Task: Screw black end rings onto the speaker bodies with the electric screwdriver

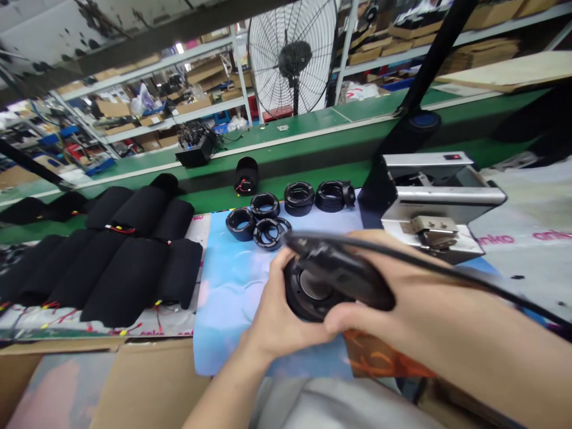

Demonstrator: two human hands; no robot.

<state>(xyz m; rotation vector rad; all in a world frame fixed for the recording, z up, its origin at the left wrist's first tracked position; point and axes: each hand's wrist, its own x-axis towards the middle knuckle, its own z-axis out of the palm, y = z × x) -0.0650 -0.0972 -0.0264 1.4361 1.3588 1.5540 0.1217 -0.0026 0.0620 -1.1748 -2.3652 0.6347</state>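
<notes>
My left hand (279, 313) is closed around the side of a black round housing (295, 298) with a grey disc in its middle. Over that housing, my right hand (379, 280) grips a black corded electric screwdriver (344, 268), somewhat blurred. The screwdriver's tip is hidden below its body, so I cannot tell whether it touches the housing. Its cable (447, 268) runs off to the right across my forearm. Just beyond my hands, several black rings (299, 198) sit on the blue mat (223, 292).
Black fabric-covered cylinders (129, 274) with coloured wires lie at left; another (246, 176) stands behind the rings. A silver metal machine (438, 202) is at right. An orange translucent sheet or bin (379, 357) is under my right forearm. Cardboard (152, 381) fills the lower left.
</notes>
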